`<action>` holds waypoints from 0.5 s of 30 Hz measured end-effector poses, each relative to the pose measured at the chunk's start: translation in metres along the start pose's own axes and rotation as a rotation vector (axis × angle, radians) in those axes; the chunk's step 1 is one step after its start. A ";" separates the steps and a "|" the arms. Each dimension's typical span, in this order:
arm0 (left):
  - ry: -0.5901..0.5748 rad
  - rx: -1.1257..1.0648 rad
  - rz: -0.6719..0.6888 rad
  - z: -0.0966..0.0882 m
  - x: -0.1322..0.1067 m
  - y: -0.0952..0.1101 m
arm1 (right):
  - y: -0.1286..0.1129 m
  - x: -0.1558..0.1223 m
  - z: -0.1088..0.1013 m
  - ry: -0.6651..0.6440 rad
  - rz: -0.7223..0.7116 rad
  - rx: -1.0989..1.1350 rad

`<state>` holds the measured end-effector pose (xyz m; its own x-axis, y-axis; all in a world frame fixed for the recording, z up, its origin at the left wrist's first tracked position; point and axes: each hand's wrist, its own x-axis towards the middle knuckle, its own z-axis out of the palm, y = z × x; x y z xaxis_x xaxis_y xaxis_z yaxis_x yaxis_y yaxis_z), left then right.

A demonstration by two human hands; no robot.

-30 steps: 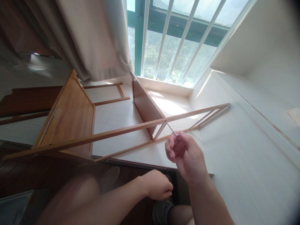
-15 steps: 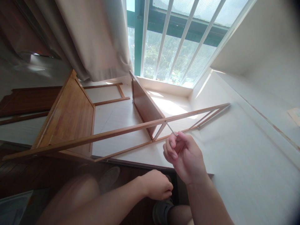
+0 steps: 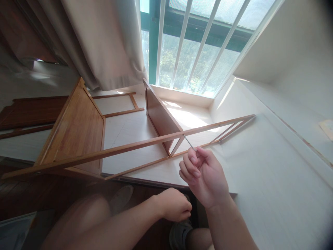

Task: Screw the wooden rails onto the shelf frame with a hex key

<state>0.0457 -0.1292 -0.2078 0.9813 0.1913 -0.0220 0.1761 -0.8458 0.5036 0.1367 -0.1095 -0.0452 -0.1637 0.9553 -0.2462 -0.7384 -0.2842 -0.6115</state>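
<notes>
Evidently, the fastening of a wooden side frame (image 3: 130, 147) is shown, the step in hand being judged to be the turning of a screw at its joint with the middle panel (image 3: 160, 116). A thin metal rod (image 3: 189, 142), probably a hex key, is pinched between thumb and forefinger of the right hand (image 3: 204, 177), at between four and five o'clock from the centre; the rod is pointed toward eleven o'clock from that hand, and its far end is set against the frame's upper rail. By the next move, it is judged, the tip would need to be kept seated and the rod turned about its axis. The left hand (image 3: 173, 205), at six o'clock, is curled; whether anything is held in it cannot be told. The larger end panel (image 3: 75, 135) is stood at nine o'clock, and a second frame (image 3: 132, 100) is laid flat at ten o'clock. No container can be identified; at eight o'clock a pale-edged flat object (image 3: 17, 229) is cut off by the border, its contents, if any, being indiscernible.
</notes>
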 end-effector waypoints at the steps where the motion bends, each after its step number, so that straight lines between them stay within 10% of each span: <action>1: 0.001 -0.007 0.000 0.000 0.000 -0.001 | 0.000 0.000 0.000 -0.004 0.009 0.016; 15: 0.018 -0.076 0.021 0.007 0.000 -0.006 | -0.001 -0.002 0.000 -0.053 0.071 0.104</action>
<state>0.0449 -0.1282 -0.2170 0.9830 0.1838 0.0045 0.1487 -0.8097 0.5677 0.1377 -0.1108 -0.0442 -0.2504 0.9369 -0.2439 -0.7869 -0.3437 -0.5125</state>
